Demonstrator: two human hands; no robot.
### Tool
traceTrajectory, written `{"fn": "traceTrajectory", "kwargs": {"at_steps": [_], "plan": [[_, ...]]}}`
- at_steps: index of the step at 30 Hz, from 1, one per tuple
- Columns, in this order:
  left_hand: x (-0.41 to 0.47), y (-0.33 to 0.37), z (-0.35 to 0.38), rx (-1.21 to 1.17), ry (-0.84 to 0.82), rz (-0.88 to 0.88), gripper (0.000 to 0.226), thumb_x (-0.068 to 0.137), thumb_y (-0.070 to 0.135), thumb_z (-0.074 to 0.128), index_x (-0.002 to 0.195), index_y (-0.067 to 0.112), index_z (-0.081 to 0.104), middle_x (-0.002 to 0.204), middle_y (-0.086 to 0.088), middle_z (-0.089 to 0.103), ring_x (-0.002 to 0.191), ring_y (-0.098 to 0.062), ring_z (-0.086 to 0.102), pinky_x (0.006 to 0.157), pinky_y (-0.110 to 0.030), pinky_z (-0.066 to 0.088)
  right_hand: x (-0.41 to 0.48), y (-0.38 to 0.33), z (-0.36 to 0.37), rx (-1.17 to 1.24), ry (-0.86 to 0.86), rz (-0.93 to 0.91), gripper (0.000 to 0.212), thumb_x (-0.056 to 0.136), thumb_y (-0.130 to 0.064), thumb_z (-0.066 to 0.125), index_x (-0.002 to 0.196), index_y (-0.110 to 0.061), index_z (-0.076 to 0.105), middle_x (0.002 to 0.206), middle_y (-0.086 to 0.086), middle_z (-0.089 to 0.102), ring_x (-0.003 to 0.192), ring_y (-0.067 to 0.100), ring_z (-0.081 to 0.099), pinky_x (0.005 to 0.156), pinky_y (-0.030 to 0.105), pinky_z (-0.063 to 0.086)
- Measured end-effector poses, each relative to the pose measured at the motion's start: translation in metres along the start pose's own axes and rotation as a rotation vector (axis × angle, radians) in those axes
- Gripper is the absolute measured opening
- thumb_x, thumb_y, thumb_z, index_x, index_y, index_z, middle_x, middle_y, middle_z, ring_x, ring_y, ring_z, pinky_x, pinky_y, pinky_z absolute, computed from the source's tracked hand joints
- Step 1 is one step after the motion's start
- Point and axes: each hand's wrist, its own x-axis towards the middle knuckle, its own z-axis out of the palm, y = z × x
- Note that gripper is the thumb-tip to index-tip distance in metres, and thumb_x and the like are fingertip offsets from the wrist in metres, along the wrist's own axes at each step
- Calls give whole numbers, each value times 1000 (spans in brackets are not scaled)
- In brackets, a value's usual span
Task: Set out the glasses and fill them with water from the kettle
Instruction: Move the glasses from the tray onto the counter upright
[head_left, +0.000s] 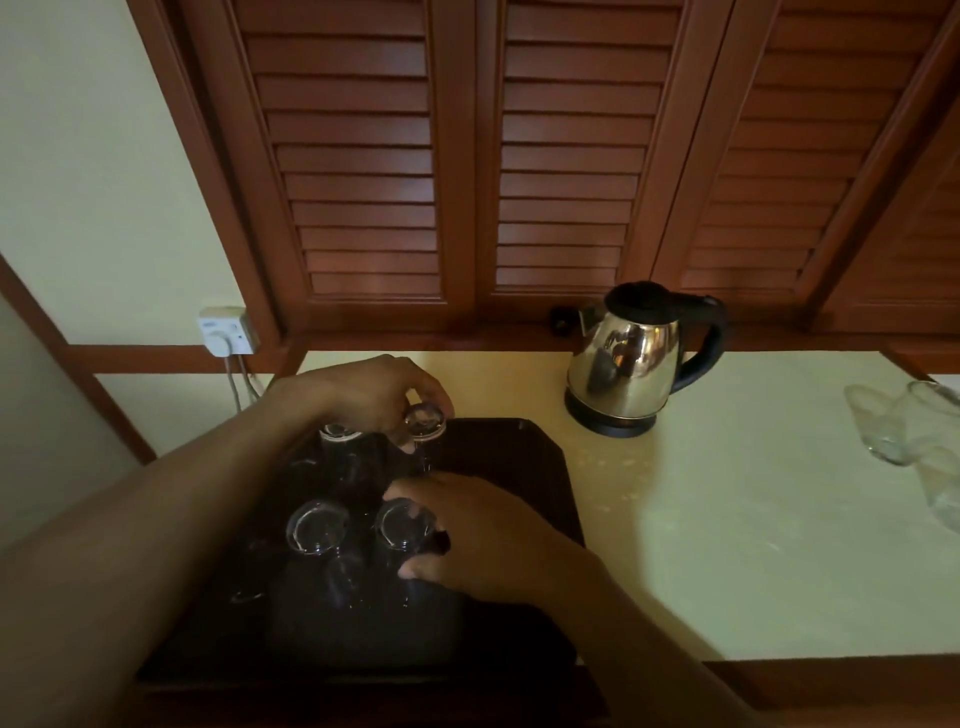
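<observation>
Several clear glasses stand upside down on a dark tray at the left of a pale counter. My left hand grips the far right glass near its base. My right hand is curled round the near right glass. Another inverted glass stands just left of it, and a fourth glass sits at the back left. A steel kettle with a black lid and handle stands on its base behind and right of the tray.
The pale counter stretches right of the tray. At its far right edge lie blurred clear glass items. Wooden louvred shutters back the counter. A wall socket with a plugged cord sits at the left.
</observation>
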Motion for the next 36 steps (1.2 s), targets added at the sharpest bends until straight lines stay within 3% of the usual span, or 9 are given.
{"fn": "traceTrajectory", "kwargs": {"at_steps": [3,9,14,20,24,26,28,33,36], "plan": [[2,0,4,1,9,-11,63,70,11,93,123,38,70,128,17,63,109,-7,62,93,-27,54,-3,6,-4,35,4,36,62,85,-36,76,140,-35,47,135,-8,57,112,7,53,100,36,46],[7,1,11,93,32,9,64,67,16,94,119,42,68,126,15,61,116,-14,59,102,-40,53,-8,14,-12,12,8,69,49,78,-32,78,120,-37,55,115,-10,61,104,13,60,95,41,52],[9,-1,24,146,31,48,64,68,17,92,121,38,64,127,10,62,118,-18,59,99,-42,54,-8,17,-9,3,32,90,50,75,-34,79,118,-37,55,112,-12,60,101,11,59,94,38,52],[2,-3,26,134,139,-12,61,68,25,94,121,31,64,123,7,63,113,-17,60,93,-36,55,-26,35,-11,92,212,232,44,73,-48,79,108,-38,54,99,-17,63,89,4,63,84,30,57],[-7,0,29,9,313,-122,60,69,33,94,121,28,64,121,4,64,109,-18,61,91,-36,57,-45,48,-18,262,377,363,45,74,-46,83,107,-36,54,99,-15,66,87,3,65,70,15,51],[-10,4,30,-67,391,-170,56,69,36,94,115,27,63,115,3,65,103,-17,62,82,-33,56,-51,51,-17,360,472,419,46,71,-48,84,103,-34,54,99,-13,67,87,7,67,71,19,53],[-11,11,31,-113,445,-201,55,67,37,94,111,26,61,110,4,63,99,-16,62,74,-28,53,-53,54,-14,469,508,467,46,71,-49,82,102,-30,55,99,-7,69,84,14,72,74,32,61],[-8,29,33,-317,611,-228,52,67,36,95,103,20,62,102,6,63,96,-13,63,72,-26,51,-56,54,-10,789,549,544,35,84,-24,81,107,-14,55,94,6,74,78,22,77,76,40,64],[-6,43,40,-682,651,-278,34,77,29,90,89,8,67,97,-6,73,91,-21,72,81,-39,62,-56,54,-10,994,558,561,28,88,-17,76,110,-11,60,93,13,77,82,28,77,76,38,63]]}}
